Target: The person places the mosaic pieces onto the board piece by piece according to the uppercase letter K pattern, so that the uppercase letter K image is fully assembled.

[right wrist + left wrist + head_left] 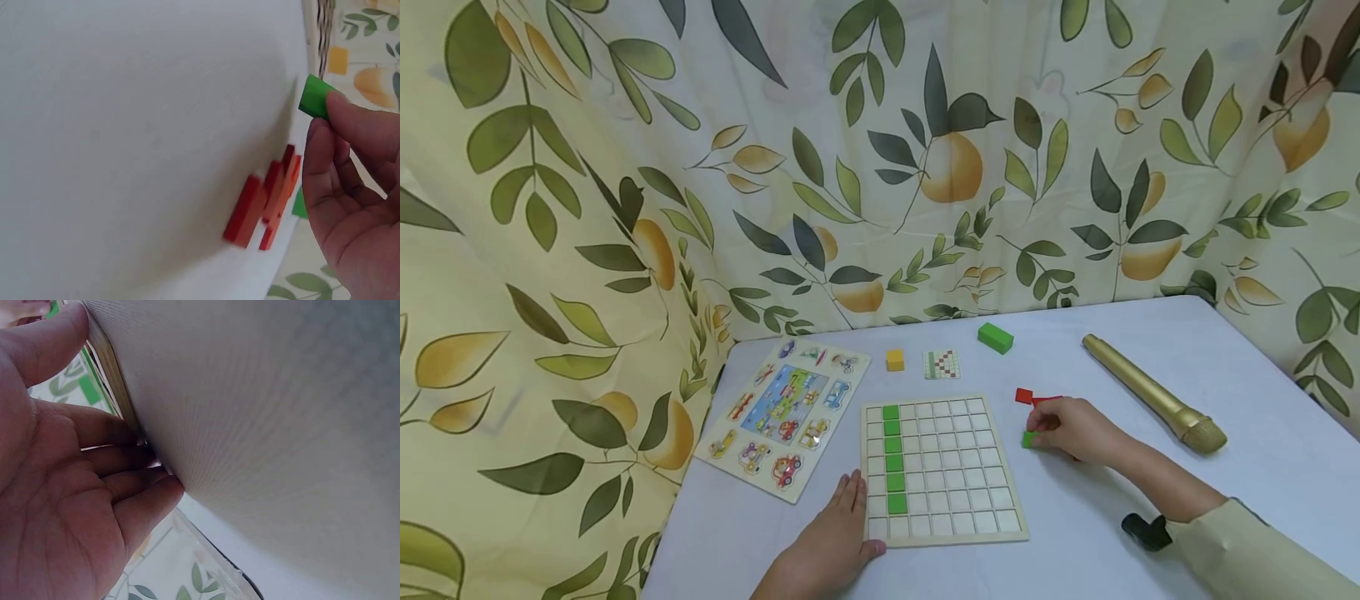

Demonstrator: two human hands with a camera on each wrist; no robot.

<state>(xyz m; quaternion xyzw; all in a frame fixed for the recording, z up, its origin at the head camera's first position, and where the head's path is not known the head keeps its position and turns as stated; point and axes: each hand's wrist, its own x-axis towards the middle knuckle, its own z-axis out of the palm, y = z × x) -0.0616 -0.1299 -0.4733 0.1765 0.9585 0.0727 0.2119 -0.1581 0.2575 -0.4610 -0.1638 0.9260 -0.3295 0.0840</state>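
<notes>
A wooden grid board (951, 479) lies on the table, with several green tiles (895, 482) filling part of its second column from the left. My left hand (831, 537) rests against the board's left edge, fingers extended and thumb by the near corner; the left wrist view shows the fingertips (164, 481) at the tabletop. To the right of the board, my right hand (1082, 429) pinches a small green tile (314, 98) between thumb and fingers. Several red tiles (245, 212) lie on the table beside that hand, partly hidden by it in the head view.
A vehicle picture puzzle board (782, 421) lies at the left. Along the back are a yellow block (895, 360), a small pattern card (942, 364) and a green block stack (996, 338). A gold microphone (1153, 393) lies at the right. Leaf-printed curtains (880, 167) surround the table.
</notes>
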